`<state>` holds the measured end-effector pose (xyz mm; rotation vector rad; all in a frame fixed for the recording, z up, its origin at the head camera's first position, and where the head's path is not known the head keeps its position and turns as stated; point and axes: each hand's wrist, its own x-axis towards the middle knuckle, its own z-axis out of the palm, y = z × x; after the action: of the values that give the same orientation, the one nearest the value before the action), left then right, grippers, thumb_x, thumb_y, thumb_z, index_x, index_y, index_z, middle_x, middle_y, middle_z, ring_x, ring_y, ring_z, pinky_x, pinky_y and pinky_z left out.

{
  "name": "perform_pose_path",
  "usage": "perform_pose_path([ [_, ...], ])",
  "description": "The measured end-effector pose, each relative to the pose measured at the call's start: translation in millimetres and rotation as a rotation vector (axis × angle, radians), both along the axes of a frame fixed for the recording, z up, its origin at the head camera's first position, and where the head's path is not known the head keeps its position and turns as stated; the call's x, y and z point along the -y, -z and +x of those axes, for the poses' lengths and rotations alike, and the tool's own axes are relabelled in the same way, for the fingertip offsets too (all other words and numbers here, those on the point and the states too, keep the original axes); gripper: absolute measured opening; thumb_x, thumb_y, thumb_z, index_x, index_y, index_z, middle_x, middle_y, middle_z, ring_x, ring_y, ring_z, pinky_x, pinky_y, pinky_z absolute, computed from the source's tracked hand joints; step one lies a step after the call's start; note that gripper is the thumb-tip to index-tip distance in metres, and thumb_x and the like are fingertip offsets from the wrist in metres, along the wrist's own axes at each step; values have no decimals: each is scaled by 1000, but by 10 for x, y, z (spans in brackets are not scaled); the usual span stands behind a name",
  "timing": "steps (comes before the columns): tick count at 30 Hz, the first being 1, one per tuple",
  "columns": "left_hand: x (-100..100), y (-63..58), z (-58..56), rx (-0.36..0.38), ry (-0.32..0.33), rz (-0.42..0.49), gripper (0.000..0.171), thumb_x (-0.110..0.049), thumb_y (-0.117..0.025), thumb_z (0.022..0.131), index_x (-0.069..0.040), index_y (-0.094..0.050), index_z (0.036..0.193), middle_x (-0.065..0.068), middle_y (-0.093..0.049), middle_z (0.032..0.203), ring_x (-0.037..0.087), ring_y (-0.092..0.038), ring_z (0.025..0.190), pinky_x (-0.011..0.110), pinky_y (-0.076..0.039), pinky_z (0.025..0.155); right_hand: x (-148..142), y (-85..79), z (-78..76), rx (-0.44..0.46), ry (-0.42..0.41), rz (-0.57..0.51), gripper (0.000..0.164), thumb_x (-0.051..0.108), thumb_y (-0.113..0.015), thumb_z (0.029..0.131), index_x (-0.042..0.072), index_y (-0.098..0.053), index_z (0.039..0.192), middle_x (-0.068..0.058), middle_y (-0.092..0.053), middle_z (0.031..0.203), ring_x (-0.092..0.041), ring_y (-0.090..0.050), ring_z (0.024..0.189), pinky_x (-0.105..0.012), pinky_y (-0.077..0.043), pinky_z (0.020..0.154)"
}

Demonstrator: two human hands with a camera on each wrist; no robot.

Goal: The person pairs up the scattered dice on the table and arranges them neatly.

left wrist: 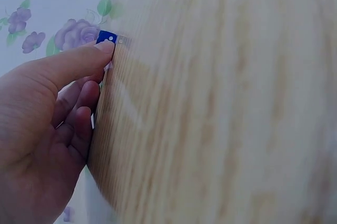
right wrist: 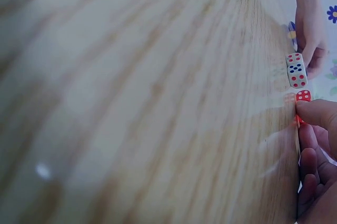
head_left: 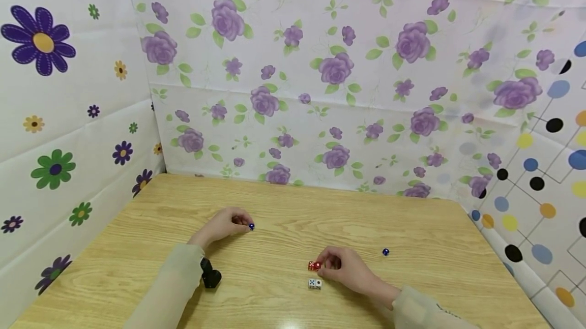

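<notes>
My left hand (head_left: 224, 226) pinches a blue die (head_left: 251, 227) between thumb and fingers at the left-centre of the table. In the left wrist view, the thumb lies over part of that blue die (left wrist: 107, 36). Nearer the front, my right hand (head_left: 346, 269) pinches a red die (head_left: 318, 265), which stands right beside another red die (head_left: 311, 266). Just in front of the red pair, two white dice (head_left: 315, 283) sit side by side. Off to the right of my right hand lies a second blue die (head_left: 386, 251).
The wooden table (head_left: 284, 212) meets a purple-flowered cloth (head_left: 336, 115) at its back edge. Patterned cloths also hang at the left and right. A black device (head_left: 211, 277) is worn at my left wrist.
</notes>
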<state>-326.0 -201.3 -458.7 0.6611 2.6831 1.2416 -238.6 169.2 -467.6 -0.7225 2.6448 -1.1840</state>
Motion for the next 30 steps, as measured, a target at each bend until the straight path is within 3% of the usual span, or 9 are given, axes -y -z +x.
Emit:
perform_pose_path([
  [18,-51,12,5,-51,-8,-20,9,-12,-73,88,-7,-72,95,4,-65,84,11,-53,73,23,-44,66,4,-9,3,3,2,-2,14,25,-76,86,19,-69,97,2,-61,78,-3,-47,64,-20,-39,58],
  [24,-176,-59,64,-81,-3,-81,6,-13,-73,89,-9,-70,92,3,-64,83,12,-53,72,23,-43,63,-2,-4,0,3,-5,-6,14,25,-76,87,18,-69,98,2,-62,78,-3,-47,63,-20,-40,57],
  [30,-358,-48,99,-85,-6,-102,5,-12,-73,88,-11,-69,90,0,-63,81,11,-54,72,23,-43,62,-4,-8,2,6,-6,-8,14,24,-76,87,18,-69,97,2,-61,78,-2,-47,63,-20,-40,57],
])
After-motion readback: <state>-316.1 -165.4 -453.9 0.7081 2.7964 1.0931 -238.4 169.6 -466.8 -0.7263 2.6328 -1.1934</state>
